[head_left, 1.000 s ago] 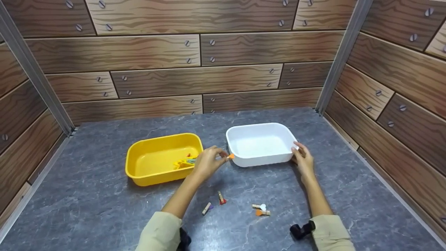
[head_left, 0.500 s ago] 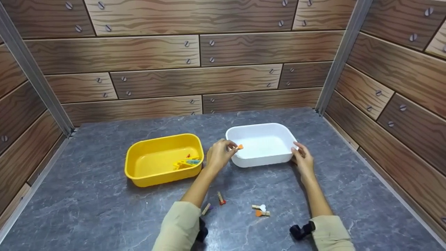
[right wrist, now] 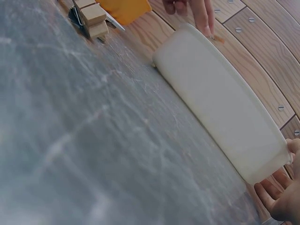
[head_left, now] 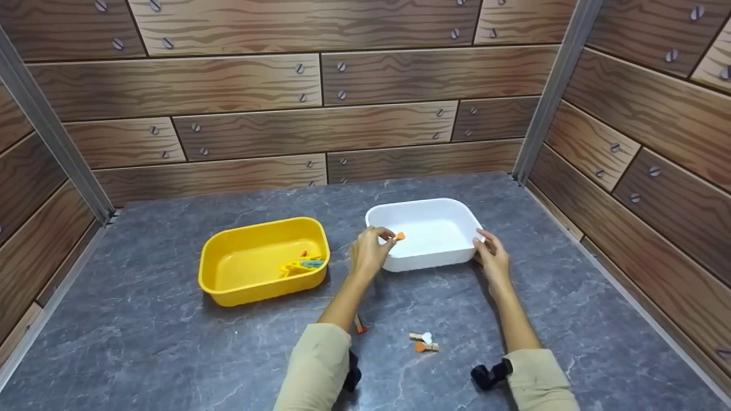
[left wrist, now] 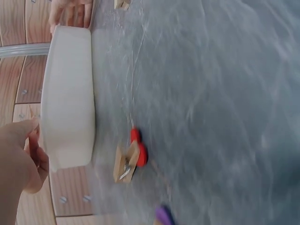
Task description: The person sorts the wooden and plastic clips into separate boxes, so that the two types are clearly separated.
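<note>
My left hand pinches a small wooden clip with an orange tip just over the left rim of the white tub. The right wrist view shows the same clip at the tub's far end. My right hand holds the tub's near right corner, thumb at the rim and fingers against the wall. The white tub looks empty. The yellow tub to the left holds several coloured clips.
Loose clips lie on the grey table: a red-tipped one partly behind my left forearm, seen too as the red-tipped clip, and a white-and-orange pair. A purple tip shows nearby. Wood-pattern walls close three sides.
My left hand has carried the orange-tipped clip rightwards, from the gap between the tubs to over the white tub's left rim. The right hand has stayed on the tub's corner.
</note>
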The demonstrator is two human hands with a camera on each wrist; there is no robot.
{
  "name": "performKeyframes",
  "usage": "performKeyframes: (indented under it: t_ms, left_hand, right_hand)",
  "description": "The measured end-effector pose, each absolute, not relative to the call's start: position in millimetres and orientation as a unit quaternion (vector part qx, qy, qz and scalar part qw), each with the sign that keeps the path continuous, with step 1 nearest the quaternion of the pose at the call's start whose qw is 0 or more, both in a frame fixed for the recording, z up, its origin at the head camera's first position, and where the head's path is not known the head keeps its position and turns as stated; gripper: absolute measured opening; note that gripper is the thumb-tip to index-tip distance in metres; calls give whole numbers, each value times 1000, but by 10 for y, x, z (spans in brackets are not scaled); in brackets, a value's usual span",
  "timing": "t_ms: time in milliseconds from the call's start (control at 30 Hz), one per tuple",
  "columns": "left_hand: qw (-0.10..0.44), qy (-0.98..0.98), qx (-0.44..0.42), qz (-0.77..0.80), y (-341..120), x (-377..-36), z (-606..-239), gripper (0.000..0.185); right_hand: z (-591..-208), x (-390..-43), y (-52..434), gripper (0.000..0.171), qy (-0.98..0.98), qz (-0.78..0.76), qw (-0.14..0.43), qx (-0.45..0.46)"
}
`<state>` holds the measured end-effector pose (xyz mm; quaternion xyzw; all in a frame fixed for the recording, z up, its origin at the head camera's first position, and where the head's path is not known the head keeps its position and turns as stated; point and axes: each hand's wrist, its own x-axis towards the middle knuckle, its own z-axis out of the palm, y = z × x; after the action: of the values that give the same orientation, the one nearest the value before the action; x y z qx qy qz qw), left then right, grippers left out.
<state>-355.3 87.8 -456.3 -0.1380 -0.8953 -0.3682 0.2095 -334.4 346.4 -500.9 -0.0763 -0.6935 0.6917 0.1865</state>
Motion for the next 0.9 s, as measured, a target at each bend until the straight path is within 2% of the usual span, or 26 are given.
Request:
performKeyframes:
  t_ms: [233, 433, 900]
  left_hand:
    - [172, -896, -92, -400, 929, -3604, -4636, 8]
    - [195, -886, -84, -413, 927, -3615, -4703, 6]
    - [205, -881, -69, -421, 963, -3591, -4766, 5]
  right_hand:
    - [-5015, -3327, 3463, 43, -695, 690, 182, -81]
    - [-4992, -3334, 3454, 40, -695, 688, 194, -81]
    - [-5005, -3337, 3462, 42, -692, 690, 197, -80]
